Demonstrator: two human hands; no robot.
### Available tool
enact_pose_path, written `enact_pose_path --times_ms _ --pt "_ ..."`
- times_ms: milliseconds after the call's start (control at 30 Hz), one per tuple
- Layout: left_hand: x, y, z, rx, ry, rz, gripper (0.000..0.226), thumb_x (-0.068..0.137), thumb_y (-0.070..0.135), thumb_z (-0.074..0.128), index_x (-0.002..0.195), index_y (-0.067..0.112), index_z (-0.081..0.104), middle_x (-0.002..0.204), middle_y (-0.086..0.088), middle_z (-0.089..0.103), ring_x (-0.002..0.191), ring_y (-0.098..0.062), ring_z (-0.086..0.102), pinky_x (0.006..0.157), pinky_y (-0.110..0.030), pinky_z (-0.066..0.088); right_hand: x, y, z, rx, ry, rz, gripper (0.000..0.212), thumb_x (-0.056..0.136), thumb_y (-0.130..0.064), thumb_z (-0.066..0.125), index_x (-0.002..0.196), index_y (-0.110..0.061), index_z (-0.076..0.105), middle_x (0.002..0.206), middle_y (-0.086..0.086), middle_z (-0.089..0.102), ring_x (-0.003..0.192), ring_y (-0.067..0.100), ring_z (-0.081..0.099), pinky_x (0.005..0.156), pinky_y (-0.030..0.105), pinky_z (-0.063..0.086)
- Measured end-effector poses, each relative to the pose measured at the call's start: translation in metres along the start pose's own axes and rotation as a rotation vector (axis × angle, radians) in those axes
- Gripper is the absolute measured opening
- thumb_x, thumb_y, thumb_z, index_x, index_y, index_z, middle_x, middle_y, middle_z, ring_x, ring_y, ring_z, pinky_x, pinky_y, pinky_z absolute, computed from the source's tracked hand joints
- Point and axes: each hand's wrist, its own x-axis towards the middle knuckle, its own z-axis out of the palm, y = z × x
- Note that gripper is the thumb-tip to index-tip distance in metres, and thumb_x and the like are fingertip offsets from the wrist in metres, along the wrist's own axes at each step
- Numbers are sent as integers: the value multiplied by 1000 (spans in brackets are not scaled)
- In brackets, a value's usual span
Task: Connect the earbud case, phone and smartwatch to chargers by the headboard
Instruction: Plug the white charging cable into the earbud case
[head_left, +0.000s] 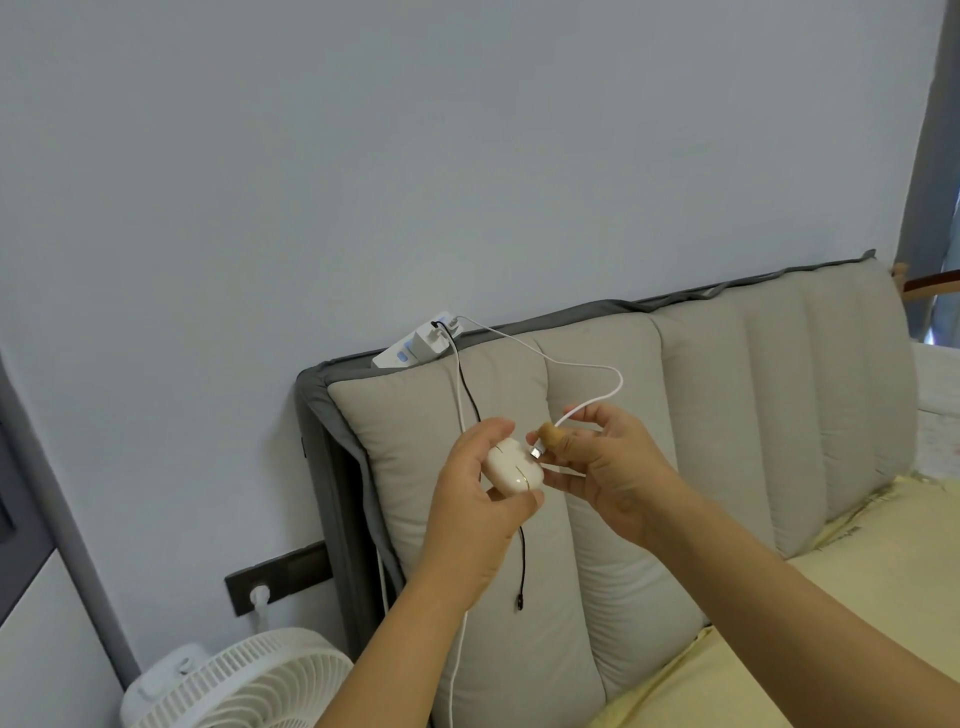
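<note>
My left hand (475, 512) grips a cream white earbud case (513, 465) in front of the padded headboard (753, 415). My right hand (610, 467) pinches the plug end of a white charging cable (582, 364), its metal tip right beside the case's upper right end. That cable loops up to a white power strip (423, 345) lying on top of the headboard. A black cable (521, 561) and another white cable (458, 395) hang from the strip down the cushion. No phone or smartwatch is in view.
A white fan (234, 686) stands on the floor at lower left, below a dark wall socket panel (283, 574) with a white plug in it. The bed with a yellow sheet (831, 597) runs off to the right.
</note>
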Motion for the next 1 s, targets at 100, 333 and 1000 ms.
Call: enact_pose_path --times_ms 100,333,1000 --pt "-1 -1 2 57 37 -20 57 71 -12 70 121 14 58 127 -3 48 114 -9 51 75 -5 45 -2 1 0 -6 -2 -7 47 79 2 67 120 -1 45 100 26 68 76 24 68 68 36 59" --pt "-4 -2 5 48 59 -69 66 70 -9 74 121 25 51 121 3 51 103 -2 53 70 -5 47 -3 5 -3 -69 29 -38 47 74 4 71 115 -4 49 84 18 66 74 23 68 67 36 59" --pt "-3 -15 0 228 65 -207 59 65 2 75 113 26 53 111 4 56 97 -14 57 76 -24 51 2 15 0 50 74 -33 41 76 8 68 110 -6 49 95 26 61 76 29 66 70 39 59"
